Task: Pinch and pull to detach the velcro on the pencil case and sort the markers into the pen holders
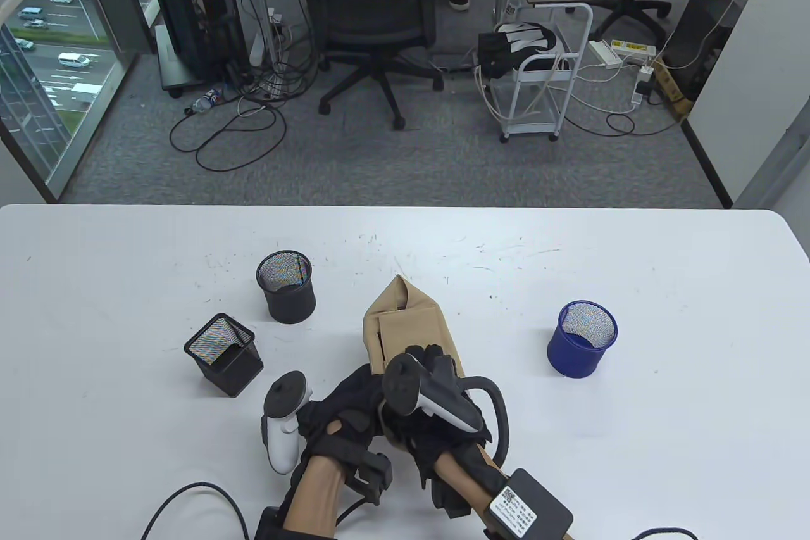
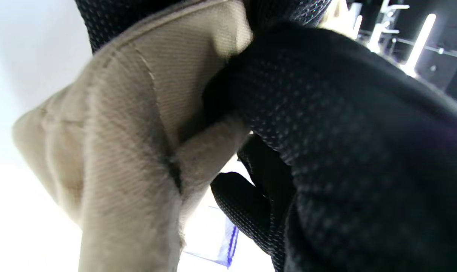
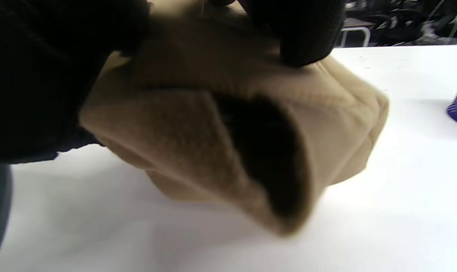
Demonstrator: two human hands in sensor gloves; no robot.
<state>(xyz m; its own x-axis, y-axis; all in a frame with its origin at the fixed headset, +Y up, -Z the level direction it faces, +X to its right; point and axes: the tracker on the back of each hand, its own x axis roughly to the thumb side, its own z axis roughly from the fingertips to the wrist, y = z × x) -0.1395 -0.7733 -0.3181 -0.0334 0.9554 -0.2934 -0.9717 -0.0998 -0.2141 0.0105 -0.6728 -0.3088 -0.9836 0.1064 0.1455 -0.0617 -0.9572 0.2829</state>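
Tan fabric of the pencil case (image 1: 405,328) was pinched in both gloved hands, the left hand (image 1: 345,416) and right hand (image 1: 436,404) gripping its near end, near the middle of the table (image 1: 664,261). To my eye a steady opposing pull would part the velcro best, keeping the mouth level between the black holders (image 1: 286,287) at left and the blue holder (image 1: 582,339) at right.

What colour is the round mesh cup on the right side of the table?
The round mesh pen holder is deep blue, clearest in the table view.
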